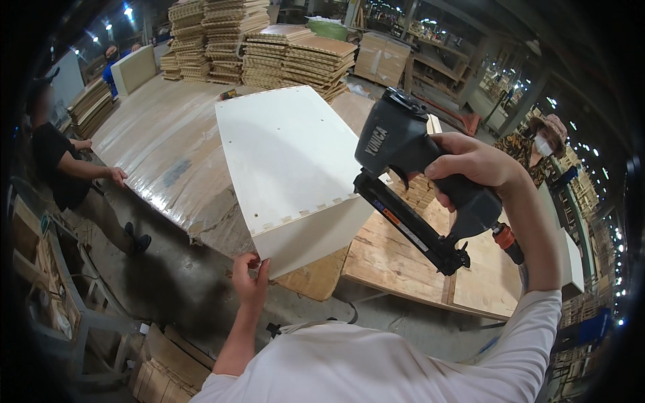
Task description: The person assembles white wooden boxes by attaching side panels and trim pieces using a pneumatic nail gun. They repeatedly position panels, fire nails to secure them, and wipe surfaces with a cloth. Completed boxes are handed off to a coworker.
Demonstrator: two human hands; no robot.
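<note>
One nail gun (pixel 393 138), clamped in the right hand (pixel 478 161), hides part of the white box (pixel 285 154) on the table (pixel 144 138); the left hand (pixel 251 283) touches its near-left corner, fingertips partly hidden, so I cannot tell whether it grips.

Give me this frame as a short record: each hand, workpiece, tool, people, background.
Left hand: fingers at the white box's near-left lower corner; grip unclear
Right hand: wrapped around the handle of a black nail gun
Workpiece: box with small dark spots on top and joint tabs along its near edge
Tool: raised; contact with the box unclear
People: black-shirted person at left; masked person in hat at right
Background: stacked boards
</note>
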